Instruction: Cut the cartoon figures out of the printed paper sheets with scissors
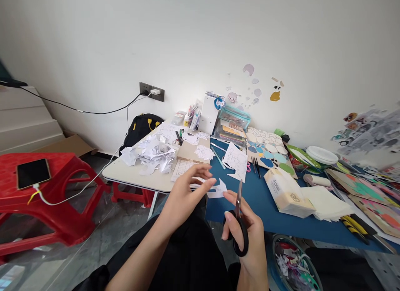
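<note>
My right hand (250, 228) has its fingers through the handles of black-handled scissors (239, 216). The blades point up and look closed together. My left hand (187, 193) is over the near table edge, fingers curved and thumb held apart, with nothing plainly gripped. Between the hands is a white paper scrap (218, 191) with a cut edge; my right index fingertip is beside it, and whether it touches I cannot tell. Just beyond lies a partly cut paper sheet with line drawings (236, 159). Paper cutouts (204, 152) rest on a tan box (187, 153) past my left hand.
A heap of paper scraps (153, 153) covers part of the white table (125, 172). On the blue mat (259, 203) are a tissue pack (286, 193), tweezers (256, 166) and yellow-black cutters (356, 226). Below is a scrap bin (295, 264); a red stool (62, 191) holds a charging phone (33, 173).
</note>
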A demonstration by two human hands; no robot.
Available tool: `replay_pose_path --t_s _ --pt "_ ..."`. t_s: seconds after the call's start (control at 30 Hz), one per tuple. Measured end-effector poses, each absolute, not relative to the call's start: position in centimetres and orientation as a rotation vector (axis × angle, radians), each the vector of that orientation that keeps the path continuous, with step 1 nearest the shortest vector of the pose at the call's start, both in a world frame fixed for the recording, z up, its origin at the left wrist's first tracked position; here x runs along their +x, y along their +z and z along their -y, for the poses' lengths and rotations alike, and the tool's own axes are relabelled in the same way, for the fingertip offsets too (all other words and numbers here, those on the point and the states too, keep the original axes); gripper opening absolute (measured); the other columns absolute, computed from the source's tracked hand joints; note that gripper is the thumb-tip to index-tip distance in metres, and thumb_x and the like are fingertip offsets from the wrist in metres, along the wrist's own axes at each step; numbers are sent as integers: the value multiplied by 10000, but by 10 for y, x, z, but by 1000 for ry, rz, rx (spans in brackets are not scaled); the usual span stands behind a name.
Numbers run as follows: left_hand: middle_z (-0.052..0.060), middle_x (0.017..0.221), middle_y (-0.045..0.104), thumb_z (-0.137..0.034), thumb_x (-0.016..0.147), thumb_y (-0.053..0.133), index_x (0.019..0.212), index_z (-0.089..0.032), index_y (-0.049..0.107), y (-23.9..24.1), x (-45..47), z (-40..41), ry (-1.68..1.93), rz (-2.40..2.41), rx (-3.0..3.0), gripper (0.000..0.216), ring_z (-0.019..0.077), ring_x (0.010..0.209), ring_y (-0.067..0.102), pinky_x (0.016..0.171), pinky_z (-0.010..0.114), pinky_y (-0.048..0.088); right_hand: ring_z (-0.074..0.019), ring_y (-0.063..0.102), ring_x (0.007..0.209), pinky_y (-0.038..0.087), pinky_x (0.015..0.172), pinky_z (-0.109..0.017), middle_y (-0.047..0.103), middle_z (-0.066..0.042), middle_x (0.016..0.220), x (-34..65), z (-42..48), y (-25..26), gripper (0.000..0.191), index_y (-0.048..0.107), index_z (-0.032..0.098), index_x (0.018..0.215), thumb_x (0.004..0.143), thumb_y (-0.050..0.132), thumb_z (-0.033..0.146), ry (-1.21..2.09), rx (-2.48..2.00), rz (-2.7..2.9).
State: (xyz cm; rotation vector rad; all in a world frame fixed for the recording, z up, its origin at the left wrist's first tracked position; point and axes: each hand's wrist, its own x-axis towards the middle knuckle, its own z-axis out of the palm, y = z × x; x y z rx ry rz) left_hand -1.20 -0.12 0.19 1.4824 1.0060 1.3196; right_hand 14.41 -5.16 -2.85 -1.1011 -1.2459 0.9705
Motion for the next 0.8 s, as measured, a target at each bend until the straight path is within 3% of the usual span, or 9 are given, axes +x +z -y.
replay_pose_path --t_s 0.07,0.23,0.43,0.8 --pt "31 958 615 -347 837 587 931 -211 610 -3 -12 4 1425 -1048 1397 167 180 891 565 778 261 434 -58 521 372 481 398 -272 566 -125 1262 142 52 -28 296 689 247 1090 819 651 358 956 -1092 1209" --pt "-4 753 545 -321 818 618 754 -200 583 -11 -7 14 1436 -1132 1442 141 143 697 455 670 248 372 -48 528 367 460 383 -247 568 -103 1276 140 53 -31 323 671 285 1133 812 646 307 945 -1062 1157" --pt "2 739 550 -309 807 641 801 -202 676 -11 2 18 1441 -1087 1460 113 139 669 444 643 252 364 -45 540 354 441 359 -232 566 -116 1278 136 55 -32 299 695 265 1092 799 660 315 954 -981 1162" --pt "6 722 639 -352 785 664 732 -157 649 -8 5 19 1332 -913 1135 202 156 737 560 684 233 424 -48 540 388 505 383 -237 585 -78 1250 129 54 -31 309 691 319 1106 815 647 224 779 -979 1296"
